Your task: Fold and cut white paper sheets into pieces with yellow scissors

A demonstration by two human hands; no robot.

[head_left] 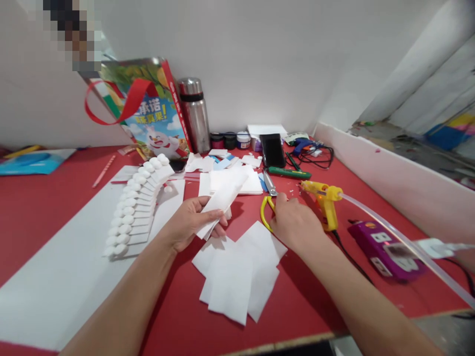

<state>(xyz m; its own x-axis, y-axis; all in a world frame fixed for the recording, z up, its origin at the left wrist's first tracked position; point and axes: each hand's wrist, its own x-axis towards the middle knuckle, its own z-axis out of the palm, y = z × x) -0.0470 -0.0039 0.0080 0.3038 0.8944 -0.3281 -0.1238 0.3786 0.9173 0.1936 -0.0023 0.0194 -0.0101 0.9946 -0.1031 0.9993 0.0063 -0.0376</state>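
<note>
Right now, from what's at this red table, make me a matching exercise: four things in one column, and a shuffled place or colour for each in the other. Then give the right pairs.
Things
1. Scissors
2. Flask
3. Paper strips
4. Glue gun

Places or colours
A. Held in the left hand
B. Between the right hand and the purple box
C. Partly covered by the right hand
D. Silver with a black band

Right pairs: 1-C, 2-D, 3-A, 4-B
</note>
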